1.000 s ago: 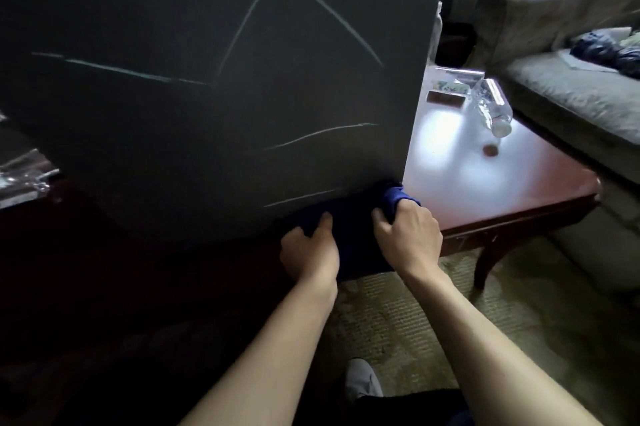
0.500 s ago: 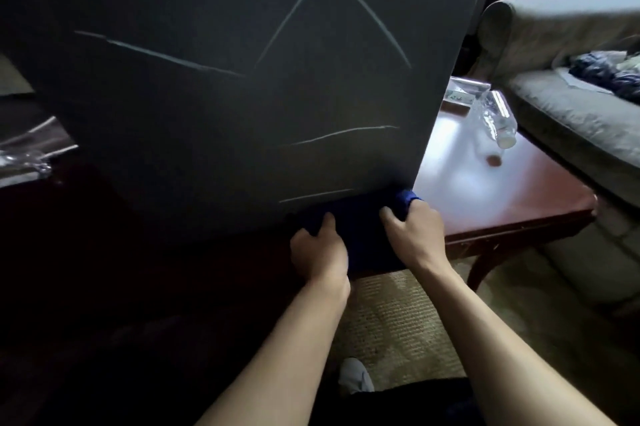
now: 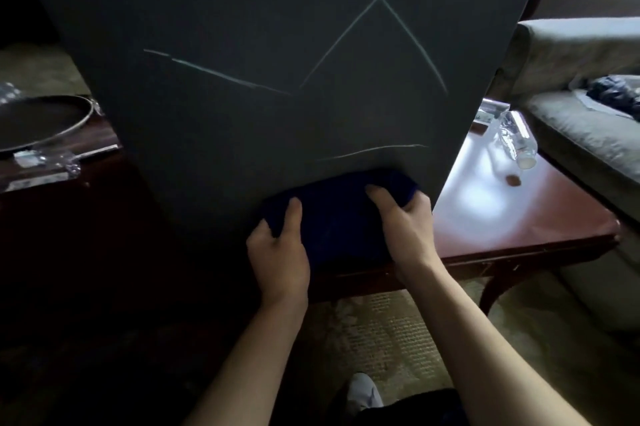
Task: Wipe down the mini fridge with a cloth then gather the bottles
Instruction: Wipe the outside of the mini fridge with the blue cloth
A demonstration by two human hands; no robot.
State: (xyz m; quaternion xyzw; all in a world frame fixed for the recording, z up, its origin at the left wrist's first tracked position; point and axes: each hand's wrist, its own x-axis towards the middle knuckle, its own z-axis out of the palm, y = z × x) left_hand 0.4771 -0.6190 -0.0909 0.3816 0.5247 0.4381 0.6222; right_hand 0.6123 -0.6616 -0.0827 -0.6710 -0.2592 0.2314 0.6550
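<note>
Wipe step in hand, bottles not gathered yet. Dark mini fridge [image 3: 277, 79] fills most of head view, pale streak marks across its face. Blue cloth [image 3: 332, 214] pressed low on that face, near the right edge. Left hand [image 3: 278, 252] gripping cloth's left side, thumb on top, fingers curled under the fabric. Right hand [image 3: 403, 228] gripping the right side, fingers bunched round the cloth's corner. Both hands closed on cloth, nothing else held. Clear bottle [image 3: 517, 138] lying on its side on the reddish table [image 3: 519, 228], right of fridge, well apart from hands; small cap-like bit just beside it, too small to tell. Round tray [image 3: 45, 120] on left. Sofa [image 3: 581, 134] behind table. Next move, likely: sweep cloth upward over the streaks with steady pressure, then release and reach right for bottle.
</note>
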